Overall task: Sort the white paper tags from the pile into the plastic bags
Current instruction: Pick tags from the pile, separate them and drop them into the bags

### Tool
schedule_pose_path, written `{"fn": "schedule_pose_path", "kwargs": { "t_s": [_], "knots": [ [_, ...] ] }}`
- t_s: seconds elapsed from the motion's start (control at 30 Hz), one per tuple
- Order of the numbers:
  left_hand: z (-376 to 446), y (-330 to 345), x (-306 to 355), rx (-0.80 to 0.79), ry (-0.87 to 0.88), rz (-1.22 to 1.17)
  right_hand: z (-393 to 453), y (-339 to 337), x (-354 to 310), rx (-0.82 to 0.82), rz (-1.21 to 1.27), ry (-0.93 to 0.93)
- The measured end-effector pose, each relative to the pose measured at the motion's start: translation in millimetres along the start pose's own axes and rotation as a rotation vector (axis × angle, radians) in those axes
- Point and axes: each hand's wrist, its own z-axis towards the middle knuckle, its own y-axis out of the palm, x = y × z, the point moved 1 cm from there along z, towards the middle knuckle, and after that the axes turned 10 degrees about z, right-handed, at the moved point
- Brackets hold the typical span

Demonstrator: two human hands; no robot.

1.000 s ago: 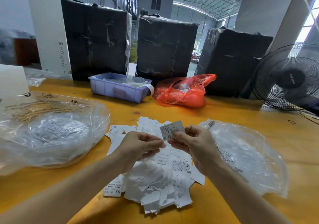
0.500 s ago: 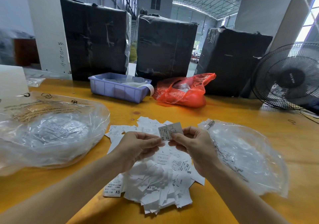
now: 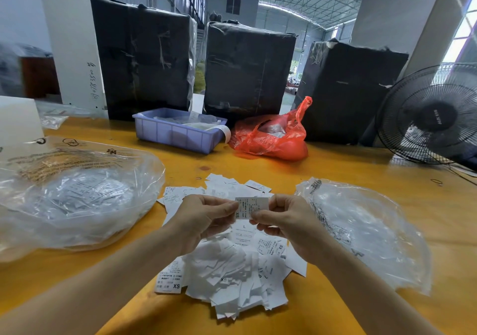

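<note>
Head view, progress: a large pile of white paper tags [image 3: 232, 270] remains unsorted on the yellow wooden surface [image 3: 335, 169]; the crinkled clear plastic bag on the left [image 3: 77, 200] already holds tags, the clear plastic bag on the right [image 3: 366, 231] seems to hold few.
Head view, hands: left hand [image 3: 204, 218] and right hand [image 3: 284, 221] are raised above the pile, each grip pinching an edge of one small printed white tag [image 3: 249, 207], seemingly to read its size.

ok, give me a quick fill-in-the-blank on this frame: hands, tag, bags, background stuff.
1. Both hands, left hand and right hand, pinch one white ____ above the pile.
2. The clear bag on the left looks ____ than the clear bag on the right.
3. Behind the pile, the bin is ____ in colour.
4. Beside the bin lies a ____ plastic bag.

Missing words: tag; fuller; blue; red
</note>
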Motion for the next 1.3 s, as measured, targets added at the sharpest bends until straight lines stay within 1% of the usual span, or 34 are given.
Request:
{"fn": "schedule_pose_path", "kwargs": {
  "t_s": [0.2, 0.33, 0.53, 0.6, 0.63, 0.7, 0.77, 0.83, 0.97, 1.13, 1.2, 1.3],
  "knots": [
    [-0.1, 0.5, -0.6, 0.014, 0.032, 0.006, -1.9, -5.5, -3.9, -0.085, -0.117, 0.073],
    [-2.9, 3.7, -3.2, -0.055, 0.045, 0.112, -1.5, -2.9, -2.1, -0.08, -0.131, 0.062],
    [-5.5, 9.1, -5.9, -0.092, 0.058, 0.177, -1.8, -0.9, 0.1, -0.184, -0.212, 0.112],
    [-6.4, 10.5, -6.7, -0.115, 0.06, 0.188, -1.5, 0.9, 1.4, -0.151, -0.213, 0.078],
    [-6.3, 11.0, -6.8, -0.122, 0.062, 0.178, -1.0, 1.4, 1.6, -0.102, -0.191, 0.035],
    [-5.6, 10.9, -6.5, -0.116, 0.058, 0.133, 0.0, -0.3, 0.7, 0.019, -0.152, -0.098],
    [-5.2, 10.3, -5.5, -0.105, 0.046, 0.099, 0.3, -1.9, -1.8, 0.069, -0.192, -0.228],
    [-5.2, 9.8, -4.9, -0.105, 0.038, 0.085, 0.9, -2.4, -1.7, 0.061, -0.258, -0.273],
    [-6.6, 9.5, -5.2, -0.093, 0.032, 0.09, 1.2, -1.7, -0.5, 0.048, -0.335, -0.291],
    [-8.4, 11.4, -7.8, -0.098, 0.024, 0.109, -0.4, 3.7, 1.0, 0.007, -0.273, -0.309],
    [-8.1, 12.7, -7.8, -0.092, 0.018, 0.056, -0.9, 6.3, 2.0, 0.004, -0.255, -0.317],
    [-7.0, 14.6, -6.8, -0.05, -0.009, -0.096, -3.5, 12.8, 5.7, -0.057, -0.244, -0.309]
  ]
}}
